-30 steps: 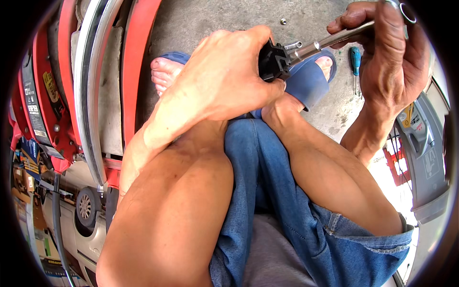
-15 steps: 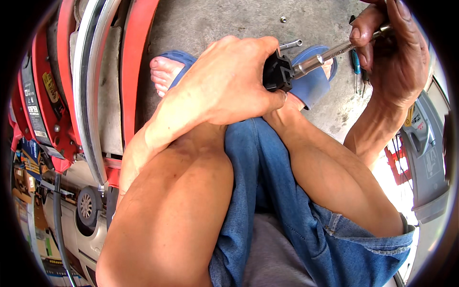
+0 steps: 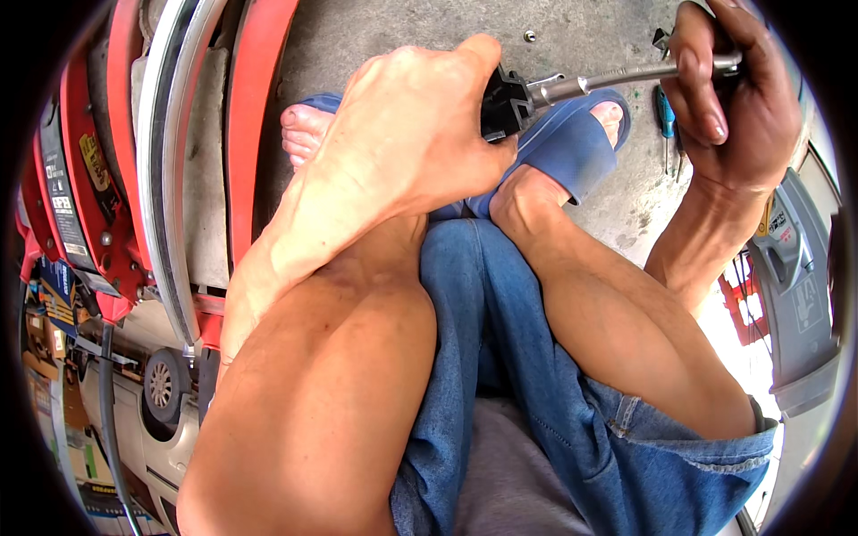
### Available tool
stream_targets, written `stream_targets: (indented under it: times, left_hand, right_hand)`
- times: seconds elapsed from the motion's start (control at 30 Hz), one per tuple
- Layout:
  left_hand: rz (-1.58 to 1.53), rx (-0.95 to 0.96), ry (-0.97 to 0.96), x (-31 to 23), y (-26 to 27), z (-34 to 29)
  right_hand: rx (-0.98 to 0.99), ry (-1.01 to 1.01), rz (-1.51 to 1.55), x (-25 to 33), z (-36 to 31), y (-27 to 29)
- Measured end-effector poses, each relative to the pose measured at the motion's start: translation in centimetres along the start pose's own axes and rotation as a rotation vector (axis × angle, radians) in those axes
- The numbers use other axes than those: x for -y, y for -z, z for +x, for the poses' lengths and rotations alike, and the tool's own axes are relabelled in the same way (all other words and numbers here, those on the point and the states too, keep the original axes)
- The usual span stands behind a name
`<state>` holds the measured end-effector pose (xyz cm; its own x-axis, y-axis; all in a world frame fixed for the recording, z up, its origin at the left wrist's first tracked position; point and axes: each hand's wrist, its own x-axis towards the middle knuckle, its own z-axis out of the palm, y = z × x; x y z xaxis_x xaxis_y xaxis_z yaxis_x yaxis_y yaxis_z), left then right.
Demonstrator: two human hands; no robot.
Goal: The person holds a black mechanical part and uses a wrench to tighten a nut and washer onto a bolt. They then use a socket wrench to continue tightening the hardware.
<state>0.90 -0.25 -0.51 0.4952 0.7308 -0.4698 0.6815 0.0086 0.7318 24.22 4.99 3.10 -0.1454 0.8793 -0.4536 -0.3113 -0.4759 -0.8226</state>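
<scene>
My left hand (image 3: pixel 420 129) is closed around a small black plastic part (image 3: pixel 507 105), its thumb below and its fingers above. Against the part's right side sits the socket end of a silver socket wrench (image 3: pixel 626 79); how deep it goes in is hidden. The wrench lies nearly level, its handle running off to the right. Around the handle's far end, the fingers of my right hand (image 3: pixel 728 107) are curled. Both hands are held in the air beyond my knees, above my blue sandals (image 3: pixel 576 147).
On the concrete floor (image 3: pixel 393 31) lie a small metal piece (image 3: pixel 529 37), a teal-handled screwdriver (image 3: pixel 665 116) and a partly hidden wrench. Red and silver curved panels (image 3: pixel 255 125) stand close on the left. A grey machine (image 3: pixel 795 268) is at the right, a light-coloured vehicle (image 3: pixel 134 429) lower left.
My left hand and the black part have shifted up and slightly left. The wrench has swung nearer to level, and my right hand's fingers have moved on the handle.
</scene>
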Motion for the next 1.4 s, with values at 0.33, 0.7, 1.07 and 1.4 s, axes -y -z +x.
stream_targets:
  times: [0.33, 0.7, 1.07, 1.4]
  left_hand:
    - [-0.1, 0.056, 0.026, 0.4, -0.6, 0.0]
    - [-0.201, 0.118, 0.055, -0.6, -0.4, 0.1]
    - [-0.132, 0.039, 0.036, 0.2, 0.0, -0.6]
    - [-0.146, 0.102, 0.008, 0.2, -0.7, -0.3]
  right_hand:
    - [0.128, 0.155, 0.093, -2.6, -0.8, 0.3]
    - [-0.194, 0.343, -0.607, -0.7, -0.1, -1.2]
    - [0.085, 0.199, 0.039, -2.7, -0.6, -0.5]
    - [0.011, -0.097, -0.106, 0.4, 0.0, 0.2]
